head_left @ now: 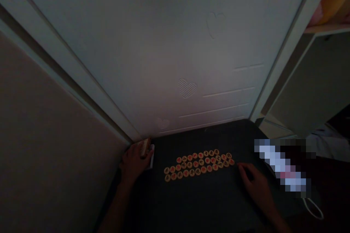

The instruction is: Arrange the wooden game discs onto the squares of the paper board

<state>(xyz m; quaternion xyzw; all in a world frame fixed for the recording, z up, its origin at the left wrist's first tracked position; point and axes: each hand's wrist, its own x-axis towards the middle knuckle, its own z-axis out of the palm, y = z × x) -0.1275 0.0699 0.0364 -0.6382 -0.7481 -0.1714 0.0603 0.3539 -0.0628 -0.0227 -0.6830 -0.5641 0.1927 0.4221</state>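
Round wooden xiangqi pieces (198,165) lie flat in tightly packed rows on a dark tabletop (202,204), marked with red and dark characters. My left hand (134,162) grips a small white and orange box (147,151) upright at the table's far left corner, a little apart from the row ends. My right hand (255,184) rests on the table with its fingers apart and holds nothing. Its fingertips lie just right of the nearest piece, not touching it.
A white panel with embossed hearts (175,62) rises behind the table, and a beige wall (54,134) runs along the left. White shelving (306,80) stands at the right. A pixelated patch (281,167) hides something at the table's right edge, near a white cord (313,207).
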